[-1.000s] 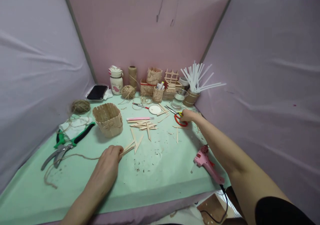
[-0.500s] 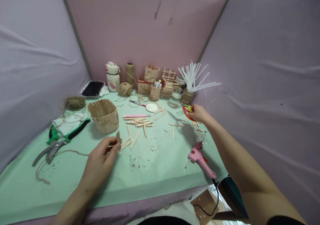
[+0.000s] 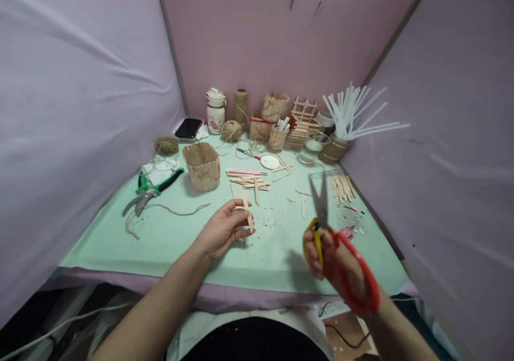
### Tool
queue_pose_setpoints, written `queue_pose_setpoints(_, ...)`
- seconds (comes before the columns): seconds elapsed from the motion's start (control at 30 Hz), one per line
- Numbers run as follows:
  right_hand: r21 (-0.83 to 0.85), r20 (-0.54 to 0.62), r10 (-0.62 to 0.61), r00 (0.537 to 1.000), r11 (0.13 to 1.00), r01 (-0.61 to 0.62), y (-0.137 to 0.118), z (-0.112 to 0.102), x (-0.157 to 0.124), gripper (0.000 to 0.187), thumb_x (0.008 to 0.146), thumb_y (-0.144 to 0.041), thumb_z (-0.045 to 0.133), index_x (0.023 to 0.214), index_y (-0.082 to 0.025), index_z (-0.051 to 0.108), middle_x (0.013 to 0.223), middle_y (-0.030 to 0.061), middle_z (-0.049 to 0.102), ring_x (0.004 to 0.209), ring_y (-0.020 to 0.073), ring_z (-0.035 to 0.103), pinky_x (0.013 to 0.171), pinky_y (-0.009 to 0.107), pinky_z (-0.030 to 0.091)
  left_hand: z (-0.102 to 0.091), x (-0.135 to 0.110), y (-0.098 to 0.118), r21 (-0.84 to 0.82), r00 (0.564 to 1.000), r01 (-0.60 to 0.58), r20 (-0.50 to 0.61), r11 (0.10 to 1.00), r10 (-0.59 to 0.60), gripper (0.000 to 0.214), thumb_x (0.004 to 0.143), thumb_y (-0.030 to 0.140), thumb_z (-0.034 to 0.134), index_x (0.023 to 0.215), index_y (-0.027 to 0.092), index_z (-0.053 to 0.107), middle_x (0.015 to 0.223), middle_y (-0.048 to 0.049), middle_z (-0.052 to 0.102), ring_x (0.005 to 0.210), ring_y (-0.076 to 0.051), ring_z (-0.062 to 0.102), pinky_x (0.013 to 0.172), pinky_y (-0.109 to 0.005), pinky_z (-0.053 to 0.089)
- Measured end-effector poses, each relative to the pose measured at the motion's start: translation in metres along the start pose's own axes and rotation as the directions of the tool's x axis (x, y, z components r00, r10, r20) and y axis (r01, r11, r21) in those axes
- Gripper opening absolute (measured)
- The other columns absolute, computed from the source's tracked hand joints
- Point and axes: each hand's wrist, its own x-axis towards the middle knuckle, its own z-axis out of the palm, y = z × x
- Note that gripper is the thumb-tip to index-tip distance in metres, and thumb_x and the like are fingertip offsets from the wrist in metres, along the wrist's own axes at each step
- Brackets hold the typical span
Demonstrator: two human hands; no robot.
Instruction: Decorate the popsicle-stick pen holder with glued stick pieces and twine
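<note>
Between the thumb and fingers of my left hand (image 3: 227, 227) is a flat wooden craft stick (image 3: 249, 217), held tilted above the table. My right hand (image 3: 333, 256) grips a pair of scissors (image 3: 322, 216) with red and yellow handles; fingers and thumb pass through the loops. The blades point up and away, parted. Beyond my left hand lies a pile of wooden sticks (image 3: 244, 182), and a basket made of sticks (image 3: 203, 168) stands upright to its left. The glue gun (image 3: 347, 233) is mostly hidden behind my right hand and the scissors.
Green-handled pruning shears (image 3: 148, 192) and twine (image 3: 172, 211) lie at the left. At the back stand a white bottle (image 3: 216, 112), a twine spool (image 3: 241, 106), a clear water cup (image 3: 311, 151) and a pot of white glue sticks (image 3: 335, 149). More sticks (image 3: 343, 188) lie at the right.
My right hand has brought the scissors from the back right of the table toward me, and their blades now stand raised. My left hand still holds a stick. The view has turned left.
</note>
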Motion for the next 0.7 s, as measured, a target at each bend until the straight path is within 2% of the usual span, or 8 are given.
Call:
queue_pose_setpoints(0.1,-0.196,0.116,0.037,0.993,0.981,-0.014,0.018,0.013,-0.008,0.045,0.082,-0.061,0.054,0.105,-0.022,0.053,0.078,-0.0006,0.047,0.060,0.0123,0.041,0.056,0.028,0.036,0.005,-0.001,-0.005,0.077,0.999,-0.024,0.024,0.997,0.022,0.037,0.075,0.031,0.070,0.107,0.021,0.056,0.071,0.0027,0.056,0.066,-0.010,0.055,0.066,-0.026,0.050)
queue_pose_setpoints(0.2,-0.383,0.110,0.115,0.987,0.922,-0.064,0.016,0.021,-0.009,0.037,0.087,-0.059,0.050,0.102,-0.024,0.050,0.075,-0.0024,0.042,0.062,0.0131,0.037,0.057,0.028,0.033,0.007,-0.004,-0.007,0.175,0.995,-0.092,0.049,0.980,0.085,0.037,0.078,0.029,0.067,0.111,0.020,0.055,0.070,0.0032,0.053,0.062,-0.008,0.050,0.059,-0.020,0.042)
queue_pose_setpoints(0.3,-0.487,0.094,0.149,0.984,0.869,-0.085,0.008,0.027,-0.009,0.037,0.087,-0.059,0.049,0.097,-0.024,0.046,0.075,-0.0030,0.039,0.063,0.0132,0.034,0.057,0.028,0.031,0.009,-0.007,-0.006,0.262,0.986,-0.156,0.105,0.952,0.132,0.025,0.081,0.027,0.062,0.105,0.019,0.058,0.068,0.0041,0.048,0.060,-0.007,0.044,0.056,-0.019,0.036)
queue_pose_setpoints(0.4,-0.555,0.089,0.158,0.984,0.828,-0.083,0.005,0.032,-0.013,0.040,0.087,-0.062,0.048,0.091,-0.023,0.040,0.079,-0.0026,0.040,0.067,0.0137,0.036,0.061,0.028,0.033,0.013,-0.012,-0.006,0.295,0.979,-0.159,0.168,0.942,0.113,0.016,0.084,0.027,0.057,0.098,0.018,0.058,0.072,0.0033,0.049,0.062,-0.008,0.045,0.060,-0.021,0.038)
queue_pose_setpoints(0.53,-0.589,0.112,0.198,0.974,0.802,-0.095,0.010,0.033,-0.020,0.041,0.088,-0.062,0.046,0.090,-0.022,0.036,0.078,-0.0034,0.039,0.068,0.0134,0.036,0.063,0.028,0.034,0.020,-0.020,-0.008,0.289,0.965,-0.135,0.257,0.948,0.059,0.012,0.087,0.027,0.053,0.094,0.018,0.052,0.086,-0.0010,0.057,0.071,-0.011,0.054,0.068,-0.026,0.042)
queue_pose_setpoints(0.7,-0.540,0.126,0.171,0.977,0.838,-0.077,0.016,0.033,-0.025,0.044,0.087,-0.064,0.045,0.092,-0.021,0.040,0.078,-0.0035,0.037,0.068,0.0124,0.034,0.062,0.026,0.034,0.025,-0.025,-0.013,0.312,0.939,-0.148,0.343,0.939,0.034,0.021,0.089,0.033,0.051,0.105,0.019,0.050,0.079,-0.0020,0.061,0.070,-0.013,0.056,0.070,-0.028,0.043)
